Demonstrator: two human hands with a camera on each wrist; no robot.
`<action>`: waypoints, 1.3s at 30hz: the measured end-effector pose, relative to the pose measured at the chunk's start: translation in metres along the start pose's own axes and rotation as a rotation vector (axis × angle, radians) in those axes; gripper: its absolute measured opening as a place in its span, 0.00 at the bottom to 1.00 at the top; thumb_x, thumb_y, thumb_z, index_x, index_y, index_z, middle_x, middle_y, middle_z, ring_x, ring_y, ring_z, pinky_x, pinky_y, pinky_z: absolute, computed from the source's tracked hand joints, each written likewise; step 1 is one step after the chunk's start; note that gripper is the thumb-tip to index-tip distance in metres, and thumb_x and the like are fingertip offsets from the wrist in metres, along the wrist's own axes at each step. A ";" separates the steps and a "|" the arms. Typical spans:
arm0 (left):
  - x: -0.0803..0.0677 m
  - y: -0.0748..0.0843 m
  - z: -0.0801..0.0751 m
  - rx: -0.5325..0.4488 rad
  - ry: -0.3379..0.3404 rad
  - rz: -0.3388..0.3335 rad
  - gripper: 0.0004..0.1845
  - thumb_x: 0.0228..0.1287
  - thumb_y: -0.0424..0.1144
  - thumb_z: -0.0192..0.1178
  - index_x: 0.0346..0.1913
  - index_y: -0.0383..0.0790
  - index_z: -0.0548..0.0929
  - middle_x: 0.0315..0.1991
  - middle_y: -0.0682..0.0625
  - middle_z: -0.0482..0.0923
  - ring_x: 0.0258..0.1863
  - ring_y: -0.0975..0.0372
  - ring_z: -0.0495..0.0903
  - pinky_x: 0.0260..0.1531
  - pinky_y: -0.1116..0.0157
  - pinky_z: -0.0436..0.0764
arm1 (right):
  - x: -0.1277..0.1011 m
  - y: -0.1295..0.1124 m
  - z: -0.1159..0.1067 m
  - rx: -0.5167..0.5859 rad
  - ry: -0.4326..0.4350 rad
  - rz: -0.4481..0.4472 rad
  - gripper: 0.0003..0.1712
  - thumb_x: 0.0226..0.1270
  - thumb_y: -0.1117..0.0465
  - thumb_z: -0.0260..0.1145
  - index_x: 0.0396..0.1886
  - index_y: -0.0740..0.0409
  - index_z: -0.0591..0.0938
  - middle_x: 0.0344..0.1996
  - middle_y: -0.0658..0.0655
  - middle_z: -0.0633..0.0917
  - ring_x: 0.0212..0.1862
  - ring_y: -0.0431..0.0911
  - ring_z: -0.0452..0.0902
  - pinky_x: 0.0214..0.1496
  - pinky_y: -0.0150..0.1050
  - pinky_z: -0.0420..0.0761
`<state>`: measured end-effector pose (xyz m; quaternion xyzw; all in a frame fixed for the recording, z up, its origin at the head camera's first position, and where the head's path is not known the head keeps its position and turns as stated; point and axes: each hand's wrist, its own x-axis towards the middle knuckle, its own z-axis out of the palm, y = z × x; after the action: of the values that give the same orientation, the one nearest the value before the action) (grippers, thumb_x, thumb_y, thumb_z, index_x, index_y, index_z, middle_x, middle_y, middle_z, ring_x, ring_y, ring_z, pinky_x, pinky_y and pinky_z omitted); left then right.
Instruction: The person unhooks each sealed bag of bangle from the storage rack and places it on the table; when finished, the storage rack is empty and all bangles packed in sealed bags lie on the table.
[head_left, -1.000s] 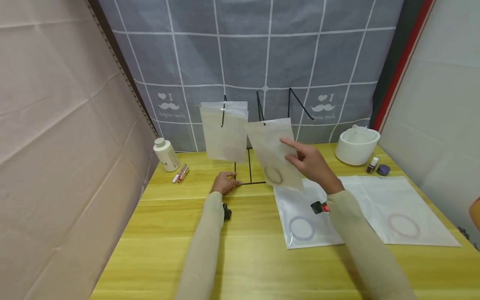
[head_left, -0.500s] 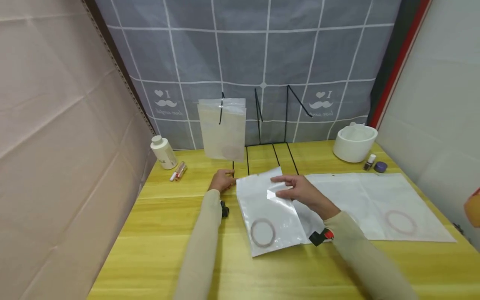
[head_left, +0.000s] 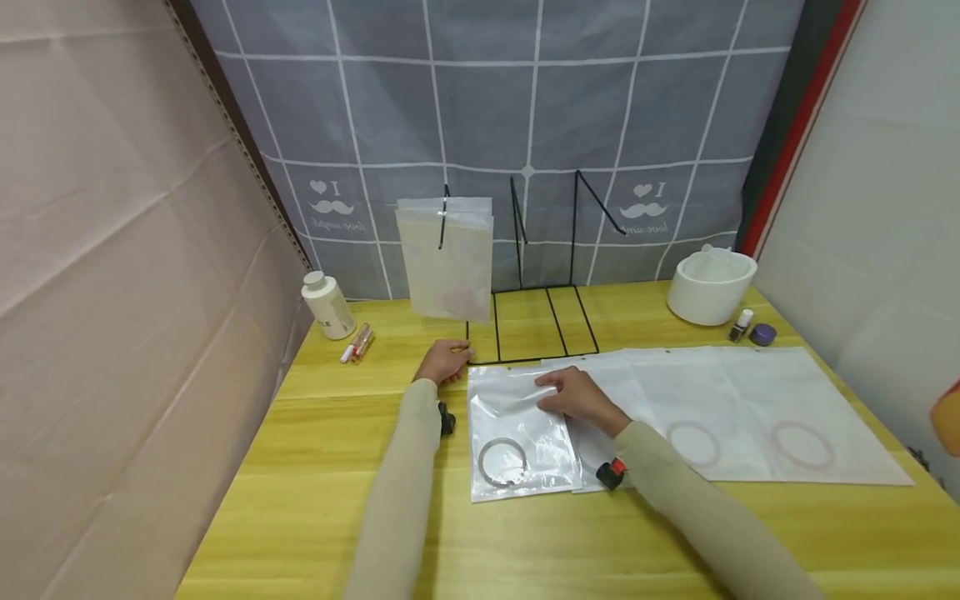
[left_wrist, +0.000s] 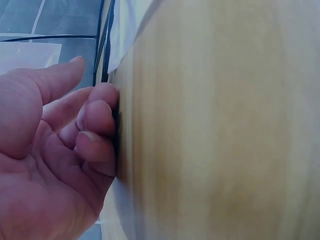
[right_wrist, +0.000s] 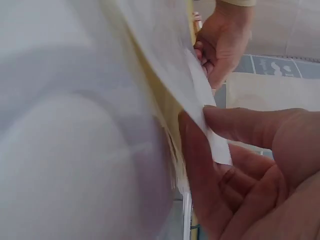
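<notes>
A clear plastic bag (head_left: pixel 517 417) with a metal ring (head_left: pixel 502 461) inside lies flat on the yellow table (head_left: pixel 315 467). My right hand (head_left: pixel 573 396) rests on its upper edge. In the right wrist view the thumb and a finger pinch the bag's edge (right_wrist: pixel 210 125). My left hand (head_left: pixel 446 362) sits at the front left corner of the black wire rack (head_left: pixel 525 333). Its fingers (left_wrist: pixel 97 117) are curled against the rack's base wire (left_wrist: pixel 105 45). Two more bags (head_left: pixel 446 258) hang from the rack's left hook.
Two more flat bags with rings (head_left: pixel 697 408) (head_left: pixel 802 425) lie to the right. Back right are a white bowl (head_left: pixel 708 287), a small bottle (head_left: pixel 741 327) and a purple cap (head_left: pixel 762 335). A white bottle (head_left: pixel 324 307) and lip tubes (head_left: pixel 358 343) sit back left by the cardboard wall.
My right hand took the ring bag off the rack's middle hook, brought it down and laid it flat on the table. The left hand stayed put.
</notes>
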<state>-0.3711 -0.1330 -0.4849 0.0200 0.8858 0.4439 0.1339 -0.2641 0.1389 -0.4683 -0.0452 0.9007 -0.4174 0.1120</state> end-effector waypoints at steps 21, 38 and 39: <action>-0.002 0.002 -0.005 -0.021 0.031 -0.056 0.25 0.74 0.49 0.60 0.71 0.51 0.76 0.18 0.48 0.77 0.14 0.61 0.66 0.16 0.65 0.67 | 0.002 -0.003 -0.035 -0.160 -0.045 -0.029 0.34 0.72 0.50 0.67 0.74 0.55 0.71 0.37 0.62 0.84 0.33 0.49 0.80 0.34 0.44 0.79; -0.005 0.004 0.000 -0.055 0.025 -0.044 0.24 0.74 0.47 0.60 0.70 0.49 0.77 0.19 0.49 0.80 0.13 0.61 0.67 0.16 0.66 0.67 | 0.069 0.079 -0.106 -0.184 0.008 -0.021 0.32 0.74 0.51 0.65 0.71 0.60 0.74 0.65 0.71 0.75 0.63 0.66 0.73 0.62 0.61 0.73; -0.005 0.004 0.001 -0.056 0.021 -0.040 0.24 0.74 0.47 0.60 0.70 0.49 0.77 0.19 0.49 0.80 0.13 0.61 0.67 0.16 0.66 0.67 | 0.070 0.082 -0.105 -0.186 0.003 -0.011 0.32 0.74 0.50 0.65 0.71 0.60 0.74 0.66 0.71 0.74 0.65 0.66 0.71 0.64 0.62 0.72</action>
<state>-0.3661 -0.1303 -0.4812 -0.0063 0.8746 0.4660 0.1340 -0.3564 0.2571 -0.4765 -0.0597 0.9355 -0.3325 0.1039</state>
